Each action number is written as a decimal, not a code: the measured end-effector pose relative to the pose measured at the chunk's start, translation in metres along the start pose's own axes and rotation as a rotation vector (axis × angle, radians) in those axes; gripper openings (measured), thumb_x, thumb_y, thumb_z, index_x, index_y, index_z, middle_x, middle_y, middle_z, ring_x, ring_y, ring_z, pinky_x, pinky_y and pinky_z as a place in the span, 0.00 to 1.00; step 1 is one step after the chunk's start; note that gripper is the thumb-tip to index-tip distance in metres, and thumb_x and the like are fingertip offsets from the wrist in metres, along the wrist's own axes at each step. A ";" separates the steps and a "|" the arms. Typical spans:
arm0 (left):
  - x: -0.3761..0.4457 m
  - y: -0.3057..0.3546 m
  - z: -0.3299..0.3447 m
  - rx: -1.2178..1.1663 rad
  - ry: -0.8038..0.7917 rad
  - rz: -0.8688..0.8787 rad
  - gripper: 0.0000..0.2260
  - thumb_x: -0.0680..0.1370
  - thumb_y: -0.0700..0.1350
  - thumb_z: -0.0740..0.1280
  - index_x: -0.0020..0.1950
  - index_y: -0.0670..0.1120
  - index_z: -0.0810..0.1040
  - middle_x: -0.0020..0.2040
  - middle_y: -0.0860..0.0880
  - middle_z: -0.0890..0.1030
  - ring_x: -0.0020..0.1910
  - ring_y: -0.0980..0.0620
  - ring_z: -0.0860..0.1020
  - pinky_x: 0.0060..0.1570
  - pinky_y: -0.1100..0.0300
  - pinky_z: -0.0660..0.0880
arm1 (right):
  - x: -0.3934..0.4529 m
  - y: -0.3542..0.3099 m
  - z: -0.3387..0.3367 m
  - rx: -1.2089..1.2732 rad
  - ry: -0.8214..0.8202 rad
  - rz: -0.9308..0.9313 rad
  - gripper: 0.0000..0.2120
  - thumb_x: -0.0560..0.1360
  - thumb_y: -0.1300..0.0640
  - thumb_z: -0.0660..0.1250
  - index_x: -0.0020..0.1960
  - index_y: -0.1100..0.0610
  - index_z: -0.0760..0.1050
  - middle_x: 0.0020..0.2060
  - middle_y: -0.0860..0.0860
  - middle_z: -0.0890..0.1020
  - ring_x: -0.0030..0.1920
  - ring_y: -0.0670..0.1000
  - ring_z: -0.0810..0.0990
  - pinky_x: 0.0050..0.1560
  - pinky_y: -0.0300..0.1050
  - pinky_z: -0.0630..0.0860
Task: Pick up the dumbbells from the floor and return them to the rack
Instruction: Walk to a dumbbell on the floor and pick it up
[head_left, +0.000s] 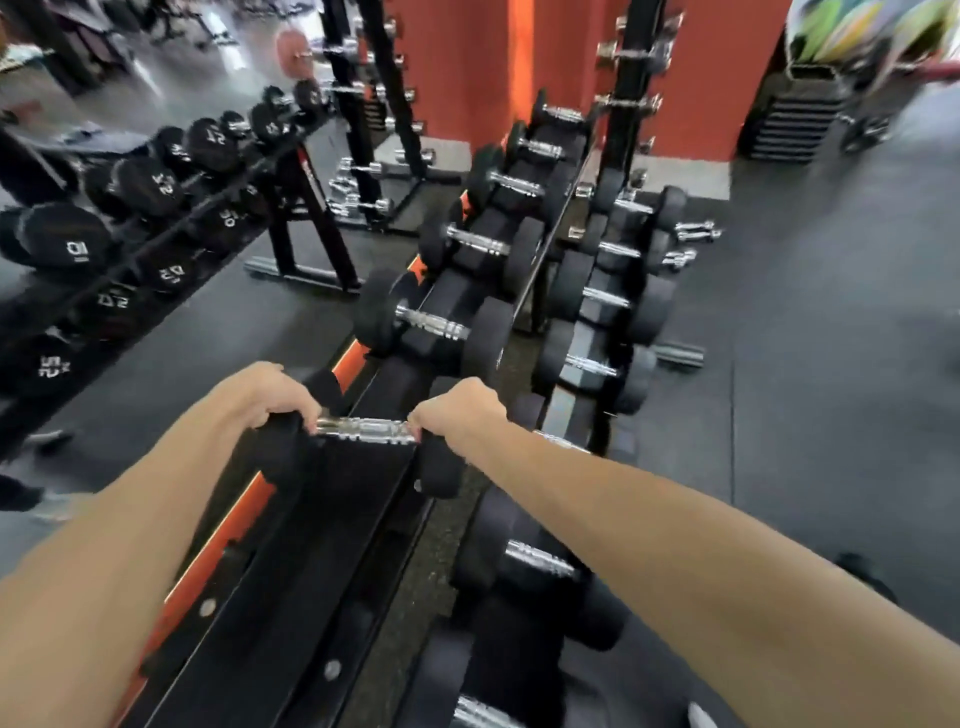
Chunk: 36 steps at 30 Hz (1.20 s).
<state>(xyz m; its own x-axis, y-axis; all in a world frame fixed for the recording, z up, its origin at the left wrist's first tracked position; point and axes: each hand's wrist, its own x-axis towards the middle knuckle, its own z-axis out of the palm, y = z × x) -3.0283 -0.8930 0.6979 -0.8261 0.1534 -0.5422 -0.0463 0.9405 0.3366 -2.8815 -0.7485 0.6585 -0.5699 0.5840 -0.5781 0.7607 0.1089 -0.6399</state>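
Over the black-and-orange dumbbell rack (291, 597), left hand (270, 397) and right hand (460, 413) curl fingers around the ends of a black chrome-handled dumbbell (363, 430).

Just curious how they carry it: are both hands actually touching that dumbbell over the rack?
Touching. The head view shows the left hand and right hand each curled over an end of the dumbbell, chrome handle bare between them.

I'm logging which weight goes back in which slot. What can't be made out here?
- Held dumbbell: weight marking not visible; both hands cover its heads.
- Left hand and right hand: fingertips hidden, curled under.
- Rack: lower tier partly hidden by forearms.
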 end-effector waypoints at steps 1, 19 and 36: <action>0.008 0.002 0.003 0.026 -0.030 0.024 0.46 0.67 0.29 0.77 0.80 0.36 0.58 0.72 0.36 0.71 0.67 0.35 0.75 0.56 0.46 0.76 | 0.001 0.003 0.003 0.036 0.008 0.036 0.20 0.60 0.55 0.80 0.47 0.59 0.78 0.44 0.54 0.83 0.43 0.56 0.85 0.37 0.44 0.79; 0.084 -0.012 -0.008 0.421 -0.034 0.106 0.55 0.44 0.45 0.78 0.73 0.45 0.72 0.63 0.40 0.79 0.53 0.37 0.81 0.53 0.43 0.82 | 0.028 -0.003 0.068 0.197 -0.054 0.218 0.21 0.61 0.61 0.79 0.52 0.64 0.81 0.39 0.58 0.82 0.38 0.61 0.85 0.44 0.60 0.86; 0.027 -0.019 0.003 0.461 0.218 0.231 0.24 0.74 0.45 0.69 0.69 0.42 0.70 0.66 0.40 0.75 0.64 0.37 0.76 0.57 0.48 0.74 | 0.014 0.016 0.055 0.453 -0.150 0.155 0.11 0.75 0.57 0.74 0.49 0.59 0.71 0.43 0.53 0.76 0.48 0.57 0.79 0.57 0.61 0.81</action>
<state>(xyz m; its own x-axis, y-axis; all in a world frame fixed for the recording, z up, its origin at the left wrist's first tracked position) -3.0483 -0.9055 0.6743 -0.8846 0.3516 -0.3064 0.3603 0.9324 0.0296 -2.8941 -0.7832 0.6122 -0.5246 0.4400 -0.7288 0.6476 -0.3495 -0.6771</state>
